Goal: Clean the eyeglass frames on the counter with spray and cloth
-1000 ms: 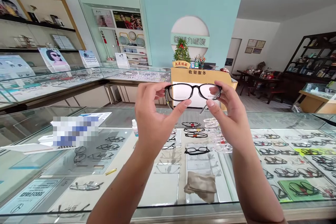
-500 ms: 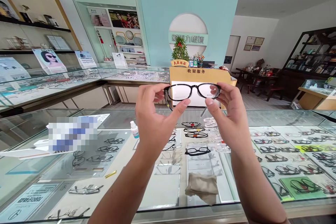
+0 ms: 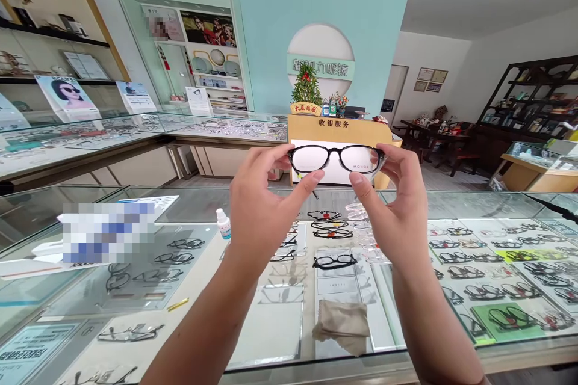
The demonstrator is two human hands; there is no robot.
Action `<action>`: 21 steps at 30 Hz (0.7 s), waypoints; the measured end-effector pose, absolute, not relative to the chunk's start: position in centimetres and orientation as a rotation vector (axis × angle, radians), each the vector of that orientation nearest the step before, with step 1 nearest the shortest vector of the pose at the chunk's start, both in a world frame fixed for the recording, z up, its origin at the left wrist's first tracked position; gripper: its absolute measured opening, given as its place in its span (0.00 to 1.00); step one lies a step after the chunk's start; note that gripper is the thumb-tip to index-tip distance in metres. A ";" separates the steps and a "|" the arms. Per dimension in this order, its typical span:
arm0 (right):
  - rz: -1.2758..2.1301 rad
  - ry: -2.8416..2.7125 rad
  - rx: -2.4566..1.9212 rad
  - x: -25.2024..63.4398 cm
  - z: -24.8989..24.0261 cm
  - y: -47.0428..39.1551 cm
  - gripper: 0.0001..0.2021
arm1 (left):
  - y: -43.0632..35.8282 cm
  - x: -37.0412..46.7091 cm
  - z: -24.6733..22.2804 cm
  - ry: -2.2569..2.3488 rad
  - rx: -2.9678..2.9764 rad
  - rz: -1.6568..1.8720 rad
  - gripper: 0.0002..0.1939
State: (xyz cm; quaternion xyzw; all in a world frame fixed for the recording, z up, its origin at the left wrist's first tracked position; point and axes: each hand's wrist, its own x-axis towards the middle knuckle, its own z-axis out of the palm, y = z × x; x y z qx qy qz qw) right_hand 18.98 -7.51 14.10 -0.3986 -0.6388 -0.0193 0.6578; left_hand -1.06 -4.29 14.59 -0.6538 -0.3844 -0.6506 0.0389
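Held up at the centre of the head view is a pair of black-framed eyeglasses (image 3: pixel 334 150), with lettering on one clear lens. My left hand (image 3: pixel 266 198) pinches the frame's left corner between thumb and fingers. At the opposite corner my right hand (image 3: pixel 395 198) grips it the same way. The temples point away from me and are partly hidden by the lenses and hands. Below, on the glass counter, a folded beige cloth (image 3: pixel 342 322) lies in front of another black pair of glasses (image 3: pixel 335 261).
Rows of eyeglasses (image 3: pixel 492 292) fill the right of the glass display counter (image 3: pixel 253 343). A small white spray bottle (image 3: pixel 223 224) and a blurred white-and-blue box (image 3: pixel 112 231) stand left. Beyond are a wooden cashier desk (image 3: pixel 383 132) and more showcases.
The eyeglasses have turned slightly, so their front faces me more squarely and the temples show differently. Both hands keep their hold. The camera view has shifted a little to the right.
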 end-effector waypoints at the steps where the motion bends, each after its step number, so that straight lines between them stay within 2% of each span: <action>1: -0.082 -1.449 -0.918 18.9 14.1 -7.5 0.23 | -4.2 -1.1 14.6 -1.185 -2.020 -2.001 0.23; 7: -0.225 -1.436 -0.952 18.5 13.9 -7.0 0.23 | -3.5 -1.4 14.5 -1.228 -2.038 -2.039 0.23; 21: -0.168 -1.483 -0.984 18.5 13.7 -6.5 0.23 | -3.7 -1.6 14.8 -1.155 -1.916 -1.988 0.25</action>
